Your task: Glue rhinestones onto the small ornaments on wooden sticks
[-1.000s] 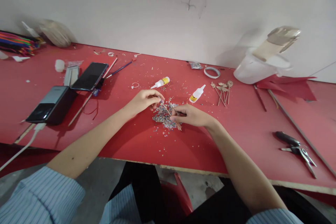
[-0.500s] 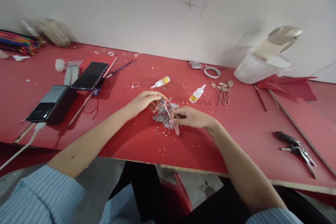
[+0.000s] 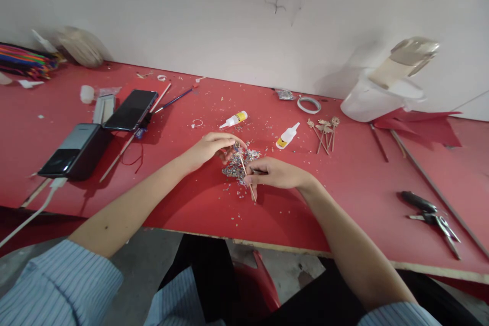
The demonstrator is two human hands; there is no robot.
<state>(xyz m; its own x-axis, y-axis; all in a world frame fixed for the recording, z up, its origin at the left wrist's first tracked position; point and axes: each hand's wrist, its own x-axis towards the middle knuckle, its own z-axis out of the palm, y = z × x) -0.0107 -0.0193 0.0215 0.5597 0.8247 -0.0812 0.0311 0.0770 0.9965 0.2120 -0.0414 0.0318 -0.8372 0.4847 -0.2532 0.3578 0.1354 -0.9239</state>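
Blue-and-white striped fabric sleeves (image 3: 80,282) fill the lower corners of the frame, the right one mostly cut off by the bottom edge. Beyond the worn, pale front edge of the red tabletop (image 3: 183,204), near the centre of the frame, is a thin, straight, pale wooden stick (image 3: 243,164). It slants from upper left to lower right, its plain lower end showing below the right hand (image 3: 273,172), which pinches it between thumb and fingers; those fingers cover part of its middle. The left hand (image 3: 212,150) arches over the stick's upper end, where a small, speckled, glittery mass (image 3: 237,146) shows between the fingers; its outline is too small and too covered to make out, and I cannot tell whether the left fingers grip it or only curl around it. Beneath both hands spreads a loose heap of tiny silvery, faintly multicoloured flakes (image 3: 232,170), partly hidden by the fingers, with stray bits scattered around it. Farther back lie two white plastic bottles with yellow labels (image 3: 234,120) and, right of centre, several pale wooden sticks with leaf-like heads (image 3: 324,132), overlapping so that their exact number is hard to count.
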